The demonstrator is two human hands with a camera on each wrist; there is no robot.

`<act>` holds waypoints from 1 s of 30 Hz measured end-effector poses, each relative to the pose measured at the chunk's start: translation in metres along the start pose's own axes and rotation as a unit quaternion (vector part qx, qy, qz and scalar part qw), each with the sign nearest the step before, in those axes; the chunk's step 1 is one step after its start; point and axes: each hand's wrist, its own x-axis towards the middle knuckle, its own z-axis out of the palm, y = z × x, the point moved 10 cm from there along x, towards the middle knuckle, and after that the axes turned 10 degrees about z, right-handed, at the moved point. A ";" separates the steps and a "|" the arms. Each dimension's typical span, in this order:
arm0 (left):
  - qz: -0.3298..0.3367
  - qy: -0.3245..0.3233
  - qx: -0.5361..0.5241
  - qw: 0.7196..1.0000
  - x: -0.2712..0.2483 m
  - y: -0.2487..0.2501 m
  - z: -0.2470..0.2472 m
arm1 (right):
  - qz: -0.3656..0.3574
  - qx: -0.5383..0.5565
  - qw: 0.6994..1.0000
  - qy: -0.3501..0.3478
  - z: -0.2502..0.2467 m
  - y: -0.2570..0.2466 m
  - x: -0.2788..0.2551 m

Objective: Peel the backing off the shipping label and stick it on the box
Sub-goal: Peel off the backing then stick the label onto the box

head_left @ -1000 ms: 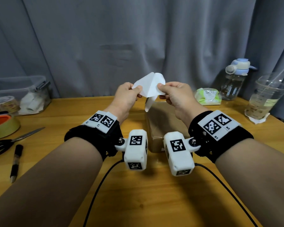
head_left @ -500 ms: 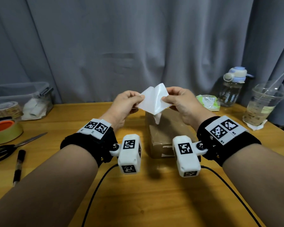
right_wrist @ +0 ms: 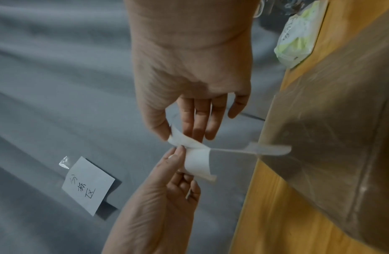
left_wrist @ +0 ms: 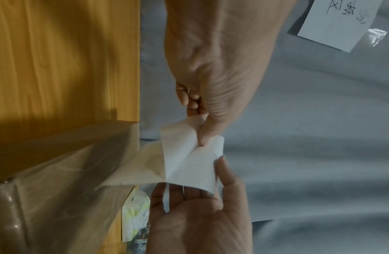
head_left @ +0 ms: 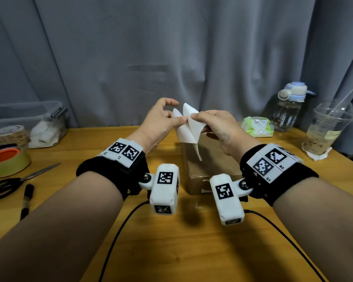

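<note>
A white shipping label (head_left: 186, 127) is held in the air over the far end of a brown cardboard box (head_left: 210, 165), its two layers parted into a V. My left hand (head_left: 171, 119) pinches the left layer under its thumb, with the index finger lifted off. My right hand (head_left: 202, 121) pinches the right layer. A narrow strip (head_left: 198, 152) hangs down toward the box top. In the left wrist view, the label (left_wrist: 189, 165) spreads between my left hand (left_wrist: 202, 135) and right hand (left_wrist: 219, 173). From the right wrist, the label (right_wrist: 198, 161) curls between both thumbs beside the box (right_wrist: 332, 137).
On the wooden table (head_left: 171, 251), tape rolls (head_left: 8, 161), scissors (head_left: 6, 185), a marker (head_left: 27, 200) and a plastic bin (head_left: 29, 121) lie left. A wipes pack (head_left: 257, 127), bottle (head_left: 287, 110) and cup with straw (head_left: 326, 129) stand right. A handwritten note (right_wrist: 87, 185) hangs on the curtain.
My hands have drawn closer together and the two layers have peeled further apart, now standing more upright. My left index finger has lifted off the label.
</note>
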 end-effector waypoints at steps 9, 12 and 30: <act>0.002 0.006 0.032 0.999 -0.002 -0.007 -0.005 | -0.040 0.001 0.999 0.015 -0.001 -0.012 -0.003; -0.007 0.013 0.034 0.999 -0.005 -0.013 -0.009 | -0.053 -0.005 0.998 0.032 -0.008 -0.013 -0.004; -0.015 0.025 0.026 0.999 -0.011 -0.028 -0.014 | -0.037 0.042 0.993 0.107 -0.028 -0.007 -0.009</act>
